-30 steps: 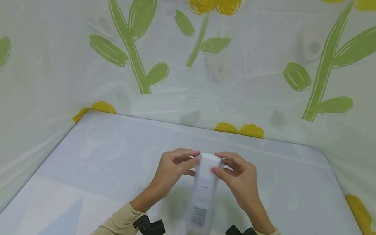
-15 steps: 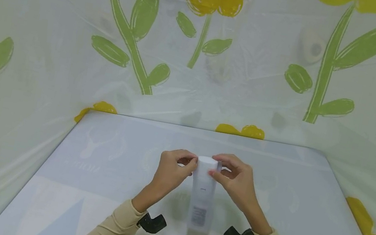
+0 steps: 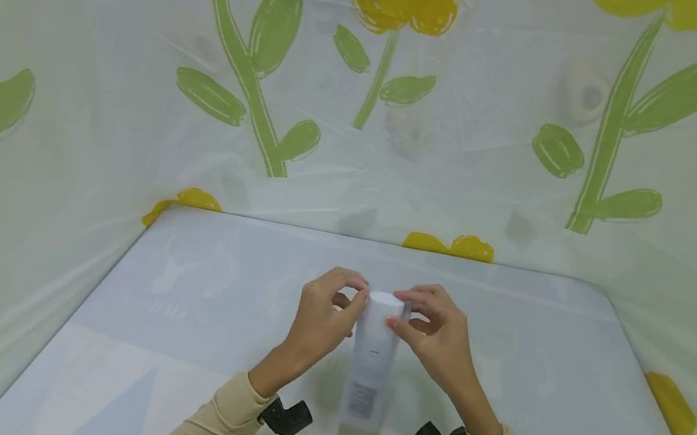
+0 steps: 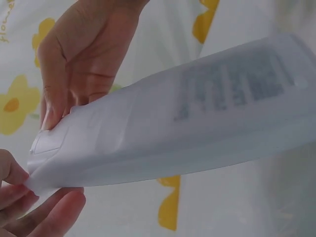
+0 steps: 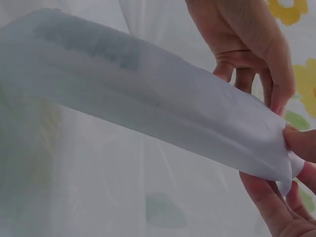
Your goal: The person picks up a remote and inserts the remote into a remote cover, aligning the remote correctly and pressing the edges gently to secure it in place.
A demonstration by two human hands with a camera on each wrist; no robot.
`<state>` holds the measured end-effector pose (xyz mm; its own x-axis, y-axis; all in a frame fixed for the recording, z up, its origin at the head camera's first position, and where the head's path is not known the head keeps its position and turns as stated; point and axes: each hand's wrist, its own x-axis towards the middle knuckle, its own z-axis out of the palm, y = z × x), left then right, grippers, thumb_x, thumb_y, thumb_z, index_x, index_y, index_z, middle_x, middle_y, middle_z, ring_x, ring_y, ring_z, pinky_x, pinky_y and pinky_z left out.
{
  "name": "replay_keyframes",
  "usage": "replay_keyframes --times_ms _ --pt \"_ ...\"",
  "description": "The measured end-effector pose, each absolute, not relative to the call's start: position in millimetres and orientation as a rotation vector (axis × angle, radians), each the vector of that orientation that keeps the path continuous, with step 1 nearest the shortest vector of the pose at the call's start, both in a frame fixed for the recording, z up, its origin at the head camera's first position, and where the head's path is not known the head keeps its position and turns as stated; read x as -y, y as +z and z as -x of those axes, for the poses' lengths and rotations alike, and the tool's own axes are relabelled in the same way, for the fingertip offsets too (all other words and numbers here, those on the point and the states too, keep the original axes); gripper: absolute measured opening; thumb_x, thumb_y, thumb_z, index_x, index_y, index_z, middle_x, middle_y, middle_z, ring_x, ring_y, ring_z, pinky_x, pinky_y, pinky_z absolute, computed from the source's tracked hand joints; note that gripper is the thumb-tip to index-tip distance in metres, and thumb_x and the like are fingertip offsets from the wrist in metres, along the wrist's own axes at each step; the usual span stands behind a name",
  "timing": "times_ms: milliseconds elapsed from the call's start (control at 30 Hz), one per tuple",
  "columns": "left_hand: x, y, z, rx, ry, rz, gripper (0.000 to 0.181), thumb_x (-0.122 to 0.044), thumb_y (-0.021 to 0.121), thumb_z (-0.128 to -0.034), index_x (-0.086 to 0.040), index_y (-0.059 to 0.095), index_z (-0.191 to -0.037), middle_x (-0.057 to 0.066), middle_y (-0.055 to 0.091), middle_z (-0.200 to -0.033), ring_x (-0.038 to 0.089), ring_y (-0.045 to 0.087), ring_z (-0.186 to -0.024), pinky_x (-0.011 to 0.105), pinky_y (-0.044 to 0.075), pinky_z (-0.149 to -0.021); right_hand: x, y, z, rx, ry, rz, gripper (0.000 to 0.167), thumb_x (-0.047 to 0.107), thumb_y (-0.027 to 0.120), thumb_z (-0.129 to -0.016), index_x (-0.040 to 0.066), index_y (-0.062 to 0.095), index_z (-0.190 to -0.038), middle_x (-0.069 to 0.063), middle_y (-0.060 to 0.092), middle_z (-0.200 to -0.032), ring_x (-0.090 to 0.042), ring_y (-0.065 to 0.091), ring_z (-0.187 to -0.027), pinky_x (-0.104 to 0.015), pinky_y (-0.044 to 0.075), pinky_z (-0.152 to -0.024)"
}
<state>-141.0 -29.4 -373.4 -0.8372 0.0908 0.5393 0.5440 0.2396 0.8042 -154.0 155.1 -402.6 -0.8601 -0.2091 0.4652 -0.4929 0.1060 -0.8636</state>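
Note:
A white bottle (image 3: pixel 384 309), with printed text low on its front, stands out at the mouth of a translucent frosted plastic sleeve (image 3: pixel 370 365). My left hand (image 3: pixel 317 313) pinches the sleeve's edge at the upper left corner, thumb and forefinger together. Across from it, my right hand (image 3: pixel 438 334) grips the top end, its thumb on the front and its fingers at the far edge. In the left wrist view the sleeve (image 4: pixel 143 163) hangs loose past the bottle's side. The right wrist view shows its corner folded between fingertips (image 5: pixel 302 143). Some fingers are hidden behind it.
Under the hands lies a pale blue and white table surface (image 3: pixel 215 338). A hanging sheet (image 3: pixel 453 181) printed with yellow flowers and green leaves surrounds its back and sides. Black wrist mounts (image 3: pixel 287 417) sit at both cuffs.
My left thumb has moved off the front to the sleeve's left edge, where it meets the forefinger. The lower end of the bottle has swung slightly left. My right hand keeps its hold.

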Motion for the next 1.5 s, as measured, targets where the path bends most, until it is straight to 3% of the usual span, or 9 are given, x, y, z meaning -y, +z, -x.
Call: replay_keyframes --times_ms 433,667,833,933,1033,1200,1500 --pt "26 -385 143 2.0 -1.482 0.645 0.007 0.01 0.066 -0.0799 0.006 0.068 -0.086 0.02 0.064 -0.096 0.027 0.063 -0.059 0.031 0.055 -0.048 -151 -401 155 2.19 1.847 -0.632 0.033 -0.003 0.076 -0.075 -0.004 0.064 -0.106 -0.016 0.054 -0.101 -0.032 0.065 -0.092 -0.029 0.055 -0.076" --pt "34 -413 156 2.069 -1.682 0.613 0.02 -0.014 0.075 -0.0815 -0.008 0.072 -0.101 0.005 0.061 -0.119 0.017 0.063 -0.072 0.027 0.056 -0.056 -151 -405 158 2.201 1.884 -0.59 0.033 0.0 0.076 -0.077 0.0 0.063 -0.107 -0.014 0.057 -0.107 -0.029 0.062 -0.09 -0.03 0.055 -0.078" --pt "35 -412 155 2.155 -1.871 0.565 0.038 -0.02 0.079 -0.0778 -0.012 0.063 -0.111 0.002 0.067 -0.104 0.016 0.062 -0.08 0.029 0.055 -0.062 -151 -403 160 2.176 1.947 -0.609 0.036 -0.004 0.074 -0.077 -0.004 0.06 -0.11 -0.015 0.056 -0.111 -0.028 0.061 -0.092 -0.03 0.055 -0.079" --pt "36 -410 155 2.156 -2.01 0.545 0.04 -0.017 0.078 -0.079 -0.011 0.058 -0.113 0.006 0.069 -0.095 0.017 0.063 -0.086 0.031 0.055 -0.068 -152 -402 160 2.187 1.996 -0.618 0.037 -0.004 0.075 -0.076 -0.003 0.061 -0.111 -0.015 0.058 -0.113 -0.026 0.061 -0.095 -0.032 0.055 -0.079" --pt "38 -409 156 2.135 -2.11 0.522 0.039 -0.012 0.077 -0.0795 -0.006 0.058 -0.113 0.01 0.069 -0.099 0.02 0.064 -0.093 0.034 0.055 -0.074 -154 -403 160 2.241 1.954 -0.626 0.036 0.001 0.077 -0.076 0.0 0.064 -0.11 -0.012 0.062 -0.109 -0.022 0.061 -0.098 -0.031 0.055 -0.08" --pt "42 -410 157 2.141 -2.185 0.509 0.037 -0.006 0.075 -0.0797 -0.005 0.057 -0.113 0.014 0.068 -0.102 0.022 0.062 -0.095 0.034 0.054 -0.077 -158 -403 161 2.348 1.814 -0.65 0.03 0.01 0.08 -0.075 0.006 0.07 -0.103 -0.006 0.067 -0.094 -0.02 0.059 -0.083 -0.027 0.053 -0.069" --pt "49 -410 161 2.12 -2.325 0.586 0.036 0.002 0.07 -0.0816 -0.003 0.052 -0.113 0.017 0.065 -0.108 0.023 0.06 -0.096 0.036 0.052 -0.082 -167 -402 167 2.339 2.205 -0.618 0.024 0.006 0.076 -0.079 -0.005 0.069 -0.099 -0.01 0.068 -0.089 -0.026 0.063 -0.073 -0.033 0.056 -0.068"
